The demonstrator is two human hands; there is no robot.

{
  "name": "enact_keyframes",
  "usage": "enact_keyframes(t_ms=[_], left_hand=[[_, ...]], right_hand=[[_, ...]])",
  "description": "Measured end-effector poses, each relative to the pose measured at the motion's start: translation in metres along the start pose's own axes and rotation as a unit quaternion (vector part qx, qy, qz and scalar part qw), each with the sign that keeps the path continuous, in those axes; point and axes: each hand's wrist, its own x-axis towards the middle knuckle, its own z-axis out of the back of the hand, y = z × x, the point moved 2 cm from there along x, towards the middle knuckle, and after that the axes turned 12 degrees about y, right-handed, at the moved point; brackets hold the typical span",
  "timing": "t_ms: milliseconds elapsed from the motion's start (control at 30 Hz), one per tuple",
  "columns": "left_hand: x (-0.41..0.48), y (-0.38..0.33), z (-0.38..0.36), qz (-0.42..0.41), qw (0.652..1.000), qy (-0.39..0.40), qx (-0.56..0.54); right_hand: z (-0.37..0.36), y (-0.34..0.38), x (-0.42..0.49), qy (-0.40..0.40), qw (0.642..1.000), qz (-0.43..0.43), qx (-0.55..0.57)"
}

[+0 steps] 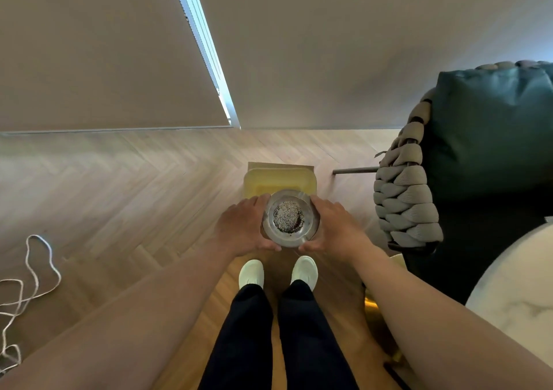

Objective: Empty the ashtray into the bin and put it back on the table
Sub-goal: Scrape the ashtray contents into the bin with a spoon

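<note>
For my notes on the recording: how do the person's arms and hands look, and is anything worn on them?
Both arms are bare as far as the view shows: no sleeves reach the forearms. The left hand and right hand are bare too: no gloves, and no watch, ring or bracelet can be seen. No markings or cables show on them.

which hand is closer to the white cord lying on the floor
Left. The left hand grips the ashtray's left side, the side where the white cord lies. The right hand grips the opposite side, farther away.
</note>
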Motion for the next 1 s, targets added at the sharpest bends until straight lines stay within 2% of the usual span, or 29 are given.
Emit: enact_keyframes(t_ms=[100, 200, 400, 600, 867, 1000], left_hand=[[0.027, 0.014, -0.012, -0.006, 1.0, 0.004, -0.002], [0.053, 0.029, -0.024, -0.015, 1.0, 0.0, -0.006], [0.109, 0.061, -0.053, -0.027, 1.0, -0.014, 0.002], [0.157, 0.087, -0.076, -0.05, 0.998, -0.03, 0.031], [0.194, 0.115, -0.089, -0.066, 0.997, -0.038, 0.035], [0.204, 0.128, -0.092, -0.054, 0.996, -0.025, 0.067]], right_hand=[[-0.008, -0.013, 0.025, 0.013, 0.997, 0.017, 0.075], [-0.014, -0.026, 0.051, -0.012, 0.99, 0.027, 0.141], [-0.03, -0.062, 0.117, -0.07, 0.976, -0.042, 0.202], [-0.048, -0.098, 0.168, -0.117, 0.939, -0.084, 0.312], [-0.06, -0.125, 0.21, -0.077, 0.908, -0.094, 0.402], [-0.062, -0.131, 0.221, -0.083, 0.896, -0.094, 0.427]])
